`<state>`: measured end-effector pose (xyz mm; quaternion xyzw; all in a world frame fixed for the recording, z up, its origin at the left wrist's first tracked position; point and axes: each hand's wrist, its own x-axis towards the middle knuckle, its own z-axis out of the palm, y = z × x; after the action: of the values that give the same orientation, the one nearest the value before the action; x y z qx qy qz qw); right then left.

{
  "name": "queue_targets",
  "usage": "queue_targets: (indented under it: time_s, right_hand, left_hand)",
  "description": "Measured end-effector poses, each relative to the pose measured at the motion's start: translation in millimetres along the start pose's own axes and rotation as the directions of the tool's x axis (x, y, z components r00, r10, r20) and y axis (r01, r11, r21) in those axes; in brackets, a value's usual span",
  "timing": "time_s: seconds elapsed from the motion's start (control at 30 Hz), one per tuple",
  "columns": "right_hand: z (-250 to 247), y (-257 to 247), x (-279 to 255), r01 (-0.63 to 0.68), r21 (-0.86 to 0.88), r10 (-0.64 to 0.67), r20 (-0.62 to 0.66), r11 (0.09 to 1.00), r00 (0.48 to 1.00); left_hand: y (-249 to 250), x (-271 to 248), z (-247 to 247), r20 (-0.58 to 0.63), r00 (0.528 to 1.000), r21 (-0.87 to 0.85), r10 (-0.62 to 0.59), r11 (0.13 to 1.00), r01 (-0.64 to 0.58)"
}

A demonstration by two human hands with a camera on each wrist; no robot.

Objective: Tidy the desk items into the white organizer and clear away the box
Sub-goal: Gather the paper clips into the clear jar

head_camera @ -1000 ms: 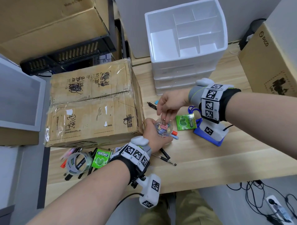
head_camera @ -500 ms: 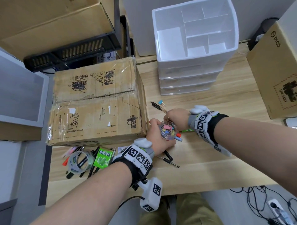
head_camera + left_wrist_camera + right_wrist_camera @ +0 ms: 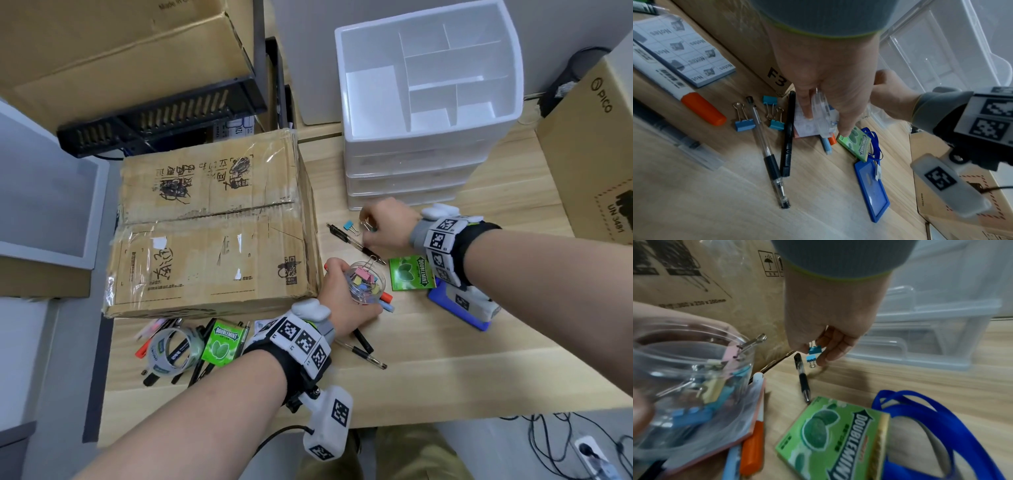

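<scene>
So the right hand (image 3: 387,224) has moved off the clear jar (image 3: 364,282) it was dropping clips into a moment ago and now sits near the white organizer (image 3: 428,85), thumb and finger pinching a teal binder clip (image 3: 815,350) just above the desk. The left hand (image 3: 342,301) still curls around the jar beside the cardboard box (image 3: 212,222). Another blue clip (image 3: 348,225) lies flat, handles pointing roughly toward the right hand, so I'd guess clip-gathering isn't quite done.
</scene>
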<state>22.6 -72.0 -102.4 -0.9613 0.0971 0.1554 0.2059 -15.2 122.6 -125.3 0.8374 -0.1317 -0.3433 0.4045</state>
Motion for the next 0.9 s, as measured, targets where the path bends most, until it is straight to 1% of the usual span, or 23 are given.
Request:
queue_targets:
  time_s: [0.13,0.33,0.5,0.6,0.7,0.8,0.9]
  right_hand:
    - [9,-9,18,-0.025,-0.045,0.024,-0.013,0.999,1.000]
    - [29,-17,33,0.043,-0.175,-0.048,-0.025,0.984,0.999]
    - [35,-18,39,0.083,-0.227,-0.078,0.030,0.970,0.996]
    - [34,-18,40,0.076,-0.223,-0.065,0.059,0.972,0.996]
    - [33,-17,38,0.056,-0.203,-0.039,0.089,0.978,0.995]
    - [29,-12,30,0.040,-0.168,-0.027,0.082,0.985,0.996]
    - [24,-6,19,-0.020,-0.077,0.023,0.029,0.997,0.999]
  left_hand:
    - [-3,2,0,0.003,1.000,-0.003,0.012,1.000,-0.012]
    - [-5,3,1,0.003,1.000,0.009,0.007,1.000,-0.007]
    - [-4,1,-2,0.008,1.000,0.032,0.010,0.999,-0.011]
    - [-4,0,-3,0.003,1.000,0.037,0.019,0.999,-0.019]
    - [-3,0,-3,0.006,1.000,0.046,0.002,0.999,-0.003]
    - [-2,1,-3,0.007,1.000,0.054,-0.010,0.998,0.009]
    - [-2,0,-2,-0.007,1.000,0.045,-0.006,0.999,0.007]
